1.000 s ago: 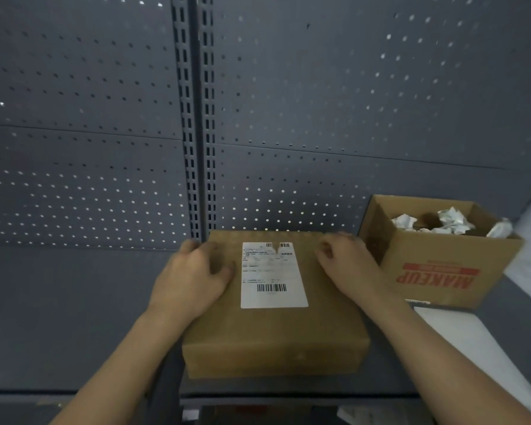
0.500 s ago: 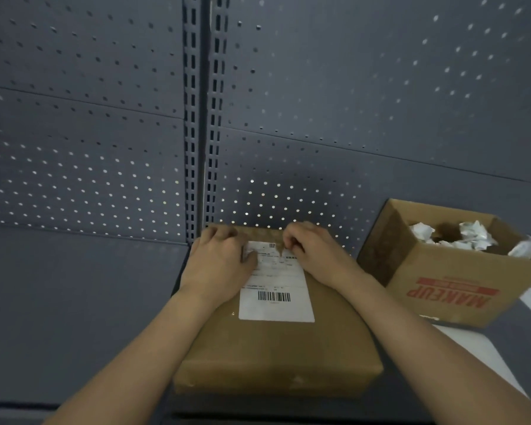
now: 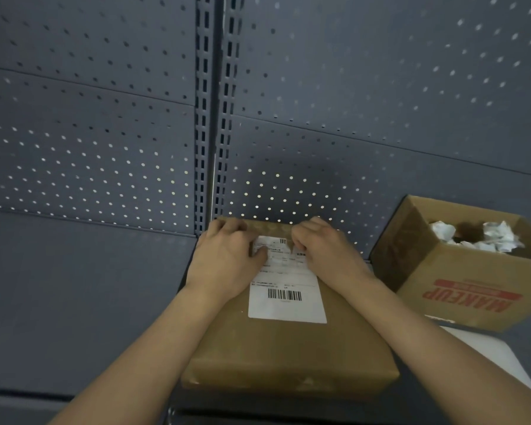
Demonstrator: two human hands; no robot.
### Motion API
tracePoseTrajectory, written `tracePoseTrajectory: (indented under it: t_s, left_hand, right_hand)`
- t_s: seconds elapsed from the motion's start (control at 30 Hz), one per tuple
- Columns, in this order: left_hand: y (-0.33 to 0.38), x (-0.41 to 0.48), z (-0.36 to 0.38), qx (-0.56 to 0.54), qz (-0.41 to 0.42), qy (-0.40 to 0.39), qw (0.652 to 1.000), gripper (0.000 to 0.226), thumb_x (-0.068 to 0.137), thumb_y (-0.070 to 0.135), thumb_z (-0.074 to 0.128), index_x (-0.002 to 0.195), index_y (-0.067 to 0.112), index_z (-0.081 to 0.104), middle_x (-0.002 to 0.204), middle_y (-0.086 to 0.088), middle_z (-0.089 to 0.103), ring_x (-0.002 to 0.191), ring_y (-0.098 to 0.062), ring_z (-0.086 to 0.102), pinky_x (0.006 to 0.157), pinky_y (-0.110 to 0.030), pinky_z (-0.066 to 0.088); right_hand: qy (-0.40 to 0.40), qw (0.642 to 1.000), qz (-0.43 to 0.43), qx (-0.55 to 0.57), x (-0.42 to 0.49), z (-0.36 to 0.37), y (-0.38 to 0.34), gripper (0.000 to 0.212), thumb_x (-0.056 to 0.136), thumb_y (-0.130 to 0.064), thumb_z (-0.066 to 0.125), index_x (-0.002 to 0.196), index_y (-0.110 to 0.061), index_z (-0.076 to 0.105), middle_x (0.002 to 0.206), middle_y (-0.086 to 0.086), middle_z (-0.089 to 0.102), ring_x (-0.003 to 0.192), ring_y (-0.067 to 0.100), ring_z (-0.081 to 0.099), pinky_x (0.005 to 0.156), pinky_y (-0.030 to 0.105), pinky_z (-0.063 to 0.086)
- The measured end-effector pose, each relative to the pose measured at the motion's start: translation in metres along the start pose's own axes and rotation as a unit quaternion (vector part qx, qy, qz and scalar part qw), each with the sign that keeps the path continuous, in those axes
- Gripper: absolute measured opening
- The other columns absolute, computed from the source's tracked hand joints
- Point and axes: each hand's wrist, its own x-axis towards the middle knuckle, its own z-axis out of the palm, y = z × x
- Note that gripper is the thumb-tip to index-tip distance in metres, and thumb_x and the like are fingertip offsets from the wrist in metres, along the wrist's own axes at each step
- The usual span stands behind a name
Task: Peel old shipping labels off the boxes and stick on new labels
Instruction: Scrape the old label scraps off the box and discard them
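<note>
A flat brown cardboard box (image 3: 288, 354) lies on the grey shelf in front of me, its far edge against the pegboard. A white shipping label (image 3: 287, 297) with a barcode is stuck on its top. My left hand (image 3: 224, 262) rests on the box's top left with the thumb pressing the label's upper left part. My right hand (image 3: 325, 253) is curled over the label's upper right corner, fingertips down on the paper. Whether the corner is lifted is hidden under the fingers.
An open brown carton (image 3: 460, 289) printed "MAKEUP" stands to the right and holds several crumpled white papers (image 3: 497, 237). A grey perforated back wall (image 3: 350, 102) rises behind the box. A white sheet (image 3: 497, 354) lies on the shelf at the lower right.
Both hands moved inward from the box's far corners onto the top of the label. My view has shifted a little nearer and to the left.
</note>
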Motion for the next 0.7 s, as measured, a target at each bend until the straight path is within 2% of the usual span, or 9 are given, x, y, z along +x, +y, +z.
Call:
tracePoseTrajectory:
  t_s: [0.13, 0.23, 0.53, 0.63, 0.7]
  left_hand:
    - [-0.0003, -0.0007, -0.0001, -0.002, -0.003, 0.002, 1.0, 0.04, 0.093, 0.046, 0.054, 0.124, 0.026, 0.067, 0.135, 0.005, 0.053, 0.124, -0.025, 0.039, 0.105, -0.04, 0.039]
    - [-0.001, -0.0005, 0.0005, -0.001, -0.002, 0.003, 1.0, 0.04, 0.092, 0.047, 0.054, 0.124, 0.026, 0.067, 0.136, 0.005, 0.053, 0.123, -0.025, 0.039, 0.104, -0.042, 0.04]
    - [-0.0002, -0.0008, -0.0014, -0.004, -0.014, -0.002, 1.0, 0.041, 0.092, 0.048, 0.054, 0.127, 0.03, 0.065, 0.137, 0.008, 0.052, 0.125, -0.024, 0.037, 0.103, -0.04, 0.04]
    - [-0.0006, -0.0012, -0.0016, -0.01, -0.016, 0.0, 1.0, 0.041, 0.092, 0.048, 0.054, 0.127, 0.029, 0.065, 0.136, 0.009, 0.052, 0.126, -0.024, 0.037, 0.103, -0.04, 0.041]
    - [-0.0008, -0.0016, -0.0014, -0.014, -0.016, 0.002, 1.0, 0.042, 0.092, 0.048, 0.054, 0.127, 0.029, 0.064, 0.136, 0.009, 0.052, 0.126, -0.023, 0.037, 0.103, -0.04, 0.041]
  right_hand:
    - [0.006, 1.0, -0.01, 0.005, -0.0012, 0.0001, 0.0016, 0.047, 0.071, 0.014, 0.051, 0.075, -0.028, 0.031, 0.074, -0.009, 0.046, 0.08, 0.022, 0.051, 0.051, 0.049, 0.05]
    - [0.003, 1.0, -0.02, 0.005, -0.0012, 0.0004, 0.0025, 0.047, 0.07, 0.014, 0.05, 0.075, -0.029, 0.031, 0.074, -0.005, 0.052, 0.081, 0.022, 0.051, 0.051, 0.047, 0.051]
    - [-0.032, 0.999, 0.014, 0.012, 0.0023, -0.0006, 0.0005, 0.045, 0.071, 0.013, 0.049, 0.073, -0.028, 0.033, 0.079, -0.013, 0.043, 0.084, 0.01, 0.037, 0.059, 0.045, 0.051]
    - [-0.051, 0.998, 0.025, 0.029, 0.003, -0.0031, -0.0005, 0.045, 0.071, 0.013, 0.048, 0.072, -0.029, 0.032, 0.078, -0.016, 0.041, 0.083, 0.01, 0.038, 0.063, 0.044, 0.05]
    - [-0.051, 0.994, 0.063, 0.068, -0.0003, -0.0057, 0.0013, 0.044, 0.075, 0.012, 0.047, 0.071, -0.029, 0.032, 0.076, -0.015, 0.041, 0.08, 0.013, 0.039, 0.067, 0.044, 0.047]
